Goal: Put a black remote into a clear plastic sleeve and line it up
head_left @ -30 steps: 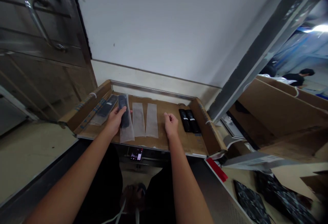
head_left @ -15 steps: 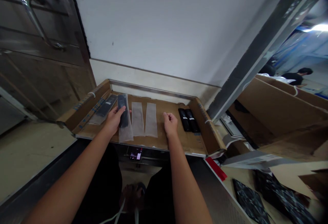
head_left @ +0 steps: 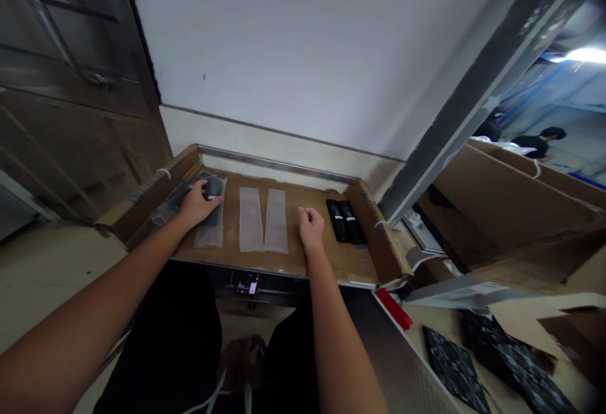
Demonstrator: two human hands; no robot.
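My left hand [head_left: 195,204] lies over a frosted sleeve with a black oblong item [head_left: 214,188] inside, at the left of a cardboard tray [head_left: 296,266]. Thumb and fingers are around the item, and a small white label shows between them. Beside it, partly under the hand, is another filled sleeve [head_left: 165,209]. My right hand [head_left: 312,230] is closed over the tray's middle right, fingertips pinched together; whether anything is in them cannot be made out. Between the hands lie two flat frosted sleeves [head_left: 250,219] [head_left: 276,221]. Two black oblong items [head_left: 337,219] [head_left: 353,221] with white labels sit at the right.
Raised cardboard walls close the tray's left and right ends. A lit phone [head_left: 247,283] is below its front edge. A large cardboard box [head_left: 492,206] stands at the right, with a person [head_left: 537,142] beyond it. A metal door [head_left: 71,54] is at the left.
My left hand has carried the filled sleeve left and laid it next to the other filled one. My right hand stays closed in nearly the same place. The view has shifted slightly.
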